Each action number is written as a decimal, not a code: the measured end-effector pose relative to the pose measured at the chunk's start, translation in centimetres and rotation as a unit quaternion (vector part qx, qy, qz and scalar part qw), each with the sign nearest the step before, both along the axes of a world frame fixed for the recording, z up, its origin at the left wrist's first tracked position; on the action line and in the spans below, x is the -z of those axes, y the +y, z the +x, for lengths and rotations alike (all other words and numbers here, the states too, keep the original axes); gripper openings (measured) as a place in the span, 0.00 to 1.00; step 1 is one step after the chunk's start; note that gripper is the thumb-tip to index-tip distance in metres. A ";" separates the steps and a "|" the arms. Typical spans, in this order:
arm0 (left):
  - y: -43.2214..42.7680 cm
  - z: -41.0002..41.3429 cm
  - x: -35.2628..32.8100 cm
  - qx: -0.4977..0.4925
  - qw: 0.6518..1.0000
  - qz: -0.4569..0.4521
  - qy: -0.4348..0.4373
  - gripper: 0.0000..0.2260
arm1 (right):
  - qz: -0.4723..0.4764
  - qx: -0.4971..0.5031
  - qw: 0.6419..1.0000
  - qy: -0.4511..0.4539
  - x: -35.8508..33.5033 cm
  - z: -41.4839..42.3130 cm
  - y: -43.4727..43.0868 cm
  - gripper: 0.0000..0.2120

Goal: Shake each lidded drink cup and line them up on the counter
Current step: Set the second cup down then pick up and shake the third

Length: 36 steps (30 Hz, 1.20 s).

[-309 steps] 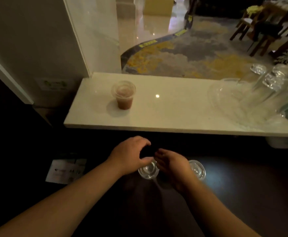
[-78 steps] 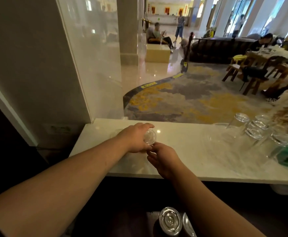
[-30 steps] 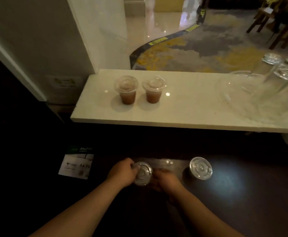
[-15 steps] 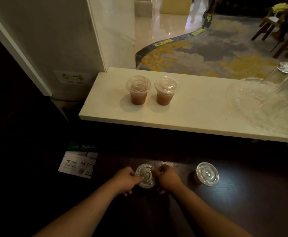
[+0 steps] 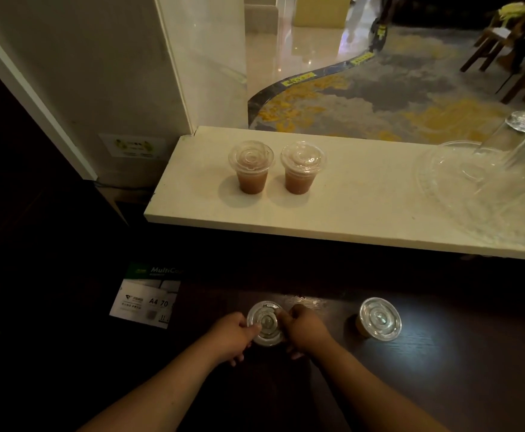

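Note:
Two lidded cups of brown drink stand side by side on the pale stone counter [image 5: 364,210]: the left cup [image 5: 251,168] and the right cup [image 5: 301,168]. Down on the dark lower table, a third lidded cup [image 5: 265,322] sits between my hands. My left hand [image 5: 234,336] grips its left side and my right hand [image 5: 304,332] grips its right side, thumbs at the lid's rim. A fourth lidded cup [image 5: 379,318] stands alone to the right on the same table.
A clear glass tray [image 5: 460,194] with upturned glasses [image 5: 523,148] fills the counter's right end. A ream of A4 paper [image 5: 147,296] lies left of the lower table. A wall and glass panel close off the counter's left end.
The second cup now stands on the counter beside the first. Both hands have come down to the lower table and closed around a third cup; in the last half second they barely moved.

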<state>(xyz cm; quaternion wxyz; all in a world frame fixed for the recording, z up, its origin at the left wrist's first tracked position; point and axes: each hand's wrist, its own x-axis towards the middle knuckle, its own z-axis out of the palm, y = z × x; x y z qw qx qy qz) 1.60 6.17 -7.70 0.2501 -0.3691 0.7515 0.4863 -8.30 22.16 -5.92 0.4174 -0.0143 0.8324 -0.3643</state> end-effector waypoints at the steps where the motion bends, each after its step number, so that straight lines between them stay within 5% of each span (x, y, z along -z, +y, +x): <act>1: -0.3 -0.5 -0.2 -0.002 1.000 -0.022 -0.001 0.16 | 0.003 0.005 1.000 -0.006 0.1 0.3 0.2 0.23; 5: -1.1 -2.4 0.1 -0.004 0.995 -0.094 0.038 0.14 | -0.004 -0.012 0.998 -0.067 0.7 2.3 1.3 0.22; 12: 0.2 -0.3 2.0 -0.001 1.000 -0.023 0.017 0.12 | 0.020 -0.018 0.999 0.034 0.0 -0.4 0.1 0.20; 22: 0.3 -1.5 1.6 -0.013 0.995 -0.082 0.056 0.15 | -0.007 0.011 0.995 -0.098 -0.6 2.5 1.2 0.20; 27: 1.1 0.7 2.0 -0.049 0.994 -0.079 0.055 0.13 | -0.032 0.061 0.997 -0.045 -0.2 1.3 0.8 0.17; 29: 1.5 0.4 0.7 0.003 0.973 -0.216 0.084 0.12 | -0.038 0.070 0.996 -0.037 0.1 1.0 0.5 0.14; 31: 2.4 -1.1 -0.7 0.098 0.934 -0.304 0.163 0.25 | -0.050 0.099 0.992 -0.058 0.1 1.0 0.4 0.14; 33: 3.6 -3.0 -1.8 0.205 0.911 -0.308 0.180 0.33 | -0.065 0.159 0.979 -0.111 0.1 1.2 0.7 0.18; 36: 5.2 -4.7 -1.5 0.315 0.897 -0.296 0.086 0.38 | -0.129 0.276 0.927 -0.219 0.4 1.3 1.2 0.24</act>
